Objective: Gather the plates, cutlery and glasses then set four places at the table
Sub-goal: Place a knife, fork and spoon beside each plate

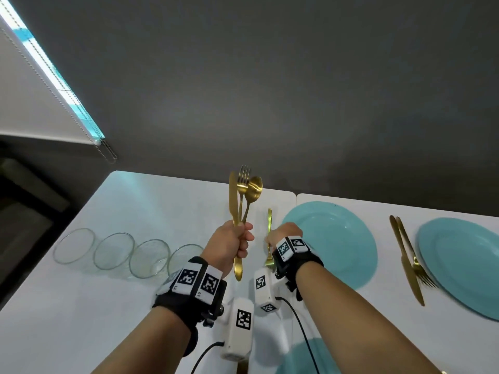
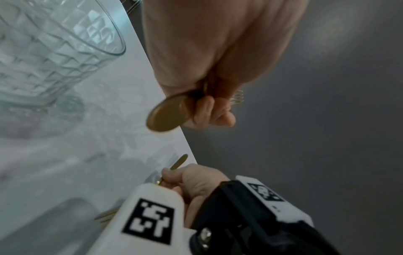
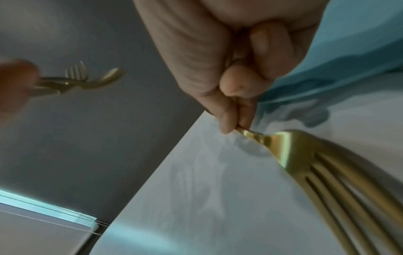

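Observation:
My left hand (image 1: 237, 244) grips a bundle of gold cutlery (image 1: 243, 195) upright above the white table (image 1: 151, 201): a knife, a fork and a spoon point up, and another spoon bowl (image 2: 167, 115) hangs below the fist. My right hand (image 1: 280, 236) pinches a single gold fork (image 1: 269, 261) by its handle, tines (image 3: 327, 172) toward me, just left of a teal plate (image 1: 332, 238). Whether the fork touches the table is unclear. The fork in that hand fills the lower right of the right wrist view, with the plate (image 3: 359, 43) behind it.
Several clear glasses (image 1: 113, 251) stand in a row at the left; one (image 2: 54, 51) looms close in the left wrist view. A second teal plate (image 1: 464, 265) lies at the right with a knife and fork (image 1: 407, 260) beside it. Another plate (image 1: 305, 357) shows at the bottom edge.

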Action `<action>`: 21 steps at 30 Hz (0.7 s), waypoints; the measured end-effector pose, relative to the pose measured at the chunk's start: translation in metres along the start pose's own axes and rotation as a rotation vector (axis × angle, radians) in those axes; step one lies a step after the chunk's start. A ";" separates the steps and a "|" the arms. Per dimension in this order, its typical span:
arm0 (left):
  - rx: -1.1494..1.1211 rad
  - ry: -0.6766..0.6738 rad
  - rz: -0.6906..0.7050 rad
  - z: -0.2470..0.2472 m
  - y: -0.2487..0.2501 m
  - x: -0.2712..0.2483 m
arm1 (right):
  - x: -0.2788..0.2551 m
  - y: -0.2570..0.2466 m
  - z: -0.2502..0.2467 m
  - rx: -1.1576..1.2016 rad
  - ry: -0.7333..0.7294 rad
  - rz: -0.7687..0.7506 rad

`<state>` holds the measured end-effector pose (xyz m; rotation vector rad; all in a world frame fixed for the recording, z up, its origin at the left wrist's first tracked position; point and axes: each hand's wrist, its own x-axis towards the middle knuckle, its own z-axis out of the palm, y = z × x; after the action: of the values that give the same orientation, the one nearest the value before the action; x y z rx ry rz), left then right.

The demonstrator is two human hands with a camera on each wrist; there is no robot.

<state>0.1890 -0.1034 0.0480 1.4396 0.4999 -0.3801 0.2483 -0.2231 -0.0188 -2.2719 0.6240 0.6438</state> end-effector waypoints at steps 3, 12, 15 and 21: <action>-0.001 0.005 -0.002 -0.006 0.001 0.002 | 0.001 -0.001 0.004 -0.010 0.091 -0.001; 0.008 0.007 -0.003 -0.018 -0.001 0.002 | 0.012 -0.010 0.004 -0.209 0.192 -0.119; 0.034 0.006 0.003 -0.020 -0.002 0.000 | 0.011 -0.012 0.004 -0.210 0.215 -0.133; 0.040 0.038 -0.007 -0.019 -0.002 -0.002 | -0.014 -0.007 -0.013 -0.222 0.315 -0.349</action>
<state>0.1843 -0.0851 0.0466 1.4861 0.5314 -0.3706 0.2451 -0.2238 0.0014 -2.6327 0.2941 0.1922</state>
